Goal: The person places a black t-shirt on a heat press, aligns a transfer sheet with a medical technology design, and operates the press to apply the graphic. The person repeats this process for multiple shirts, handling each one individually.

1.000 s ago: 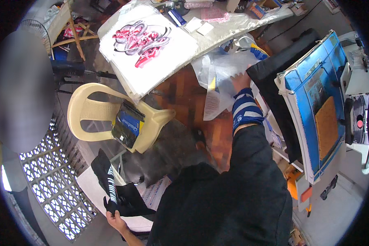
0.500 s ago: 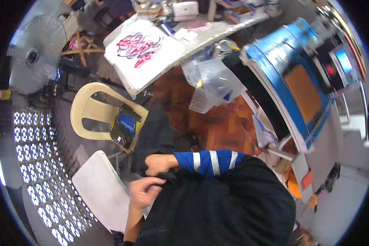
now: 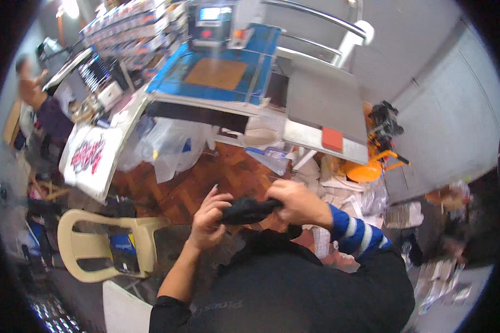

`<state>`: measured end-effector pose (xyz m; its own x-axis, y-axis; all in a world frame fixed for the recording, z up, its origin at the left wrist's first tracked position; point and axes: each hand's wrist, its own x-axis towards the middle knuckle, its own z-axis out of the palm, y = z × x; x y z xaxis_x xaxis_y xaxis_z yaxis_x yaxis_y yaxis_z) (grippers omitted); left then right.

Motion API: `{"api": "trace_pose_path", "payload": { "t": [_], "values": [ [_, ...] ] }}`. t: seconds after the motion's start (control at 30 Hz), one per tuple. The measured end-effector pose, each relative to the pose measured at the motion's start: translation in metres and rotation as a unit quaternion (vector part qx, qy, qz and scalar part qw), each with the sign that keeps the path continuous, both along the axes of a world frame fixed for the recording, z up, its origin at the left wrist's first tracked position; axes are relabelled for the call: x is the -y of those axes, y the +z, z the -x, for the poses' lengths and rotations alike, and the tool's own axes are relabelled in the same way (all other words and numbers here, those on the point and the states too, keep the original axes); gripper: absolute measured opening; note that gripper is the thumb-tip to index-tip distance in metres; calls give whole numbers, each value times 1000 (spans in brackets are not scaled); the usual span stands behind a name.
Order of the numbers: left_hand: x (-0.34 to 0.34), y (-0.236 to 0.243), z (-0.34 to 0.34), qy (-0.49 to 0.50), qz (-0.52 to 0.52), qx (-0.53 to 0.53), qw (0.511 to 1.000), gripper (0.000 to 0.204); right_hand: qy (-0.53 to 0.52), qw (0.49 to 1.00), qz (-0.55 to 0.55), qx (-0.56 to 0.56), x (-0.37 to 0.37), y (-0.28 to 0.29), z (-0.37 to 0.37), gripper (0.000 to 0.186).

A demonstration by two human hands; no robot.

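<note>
A bunched black cloth (image 3: 251, 211) stretches between my two hands in front of my chest. My left hand (image 3: 210, 218) grips its left end, with the index finger pointing up. At the other end my right hand (image 3: 299, 202) has its fingers closed round the cloth; a blue sleeve with white bands covers that forearm. The folds hide what kind of cloth piece it is.
A blue-topped machine table (image 3: 169, 83) with a brown square pad (image 3: 216, 74) stands ahead. A cream plastic chair (image 3: 83, 247) is at left, near a white sheet with a red design (image 3: 89, 155). Plastic bags (image 3: 172, 147) lie beneath. Another person (image 3: 36, 100) stands far left.
My view has swung right, from the fan and chair toward the machine table. The dark cloth, hanging down before, is now gathered between my raised hands, which have moved apart.
</note>
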<state>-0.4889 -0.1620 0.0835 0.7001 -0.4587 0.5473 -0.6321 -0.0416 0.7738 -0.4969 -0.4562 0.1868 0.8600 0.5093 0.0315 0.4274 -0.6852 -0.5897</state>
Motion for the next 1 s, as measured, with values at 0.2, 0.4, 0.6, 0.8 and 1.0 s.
{"api": "trace_pose_path", "payload": {
  "t": [0.2,0.4,0.6,0.8,1.0],
  "values": [
    [156,-5,-17,-3,-242,23,970,47,-129,970,-153,138,106,36,72,36],
    [196,2,-90,18,-287,28,957,28,-444,862,-62,237,245,-15,71,41],
    [217,97,-154,9,-442,-85,893,25,-538,817,-171,113,377,-44,40,34],
    [277,217,-307,49,-253,-90,962,17,-572,787,-107,205,500,62,-79,18],
    [402,212,-516,157,-328,22,931,19,-561,814,27,144,625,70,-300,31]
  ]
}}
